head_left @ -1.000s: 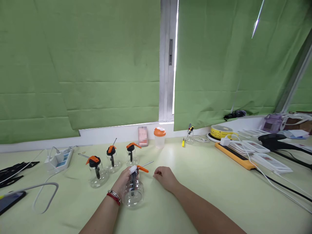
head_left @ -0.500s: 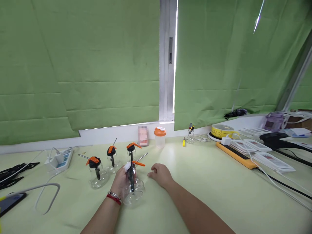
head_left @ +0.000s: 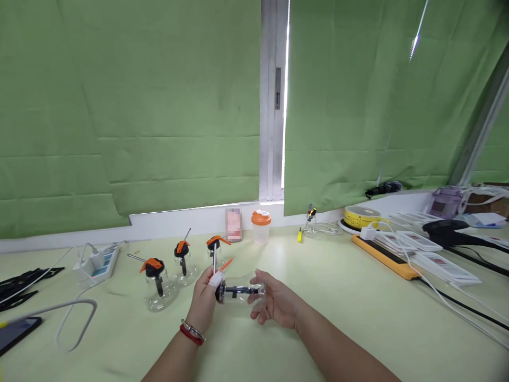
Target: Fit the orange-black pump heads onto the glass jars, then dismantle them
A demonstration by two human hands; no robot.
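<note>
Left hand (head_left: 204,300) gripping a bottle (head_left: 240,291) by its cap (head_left: 219,293), tipped sideways between both hands, right hand (head_left: 278,301) curled around its other end, three upright bottles (head_left: 159,298) beyond the left hand, cup (head_left: 261,233) farther out

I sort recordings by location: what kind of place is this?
Likely an office or workroom, shown by the long pale-green desk, green fabric-like blinds and white rectangular power strip.
</note>
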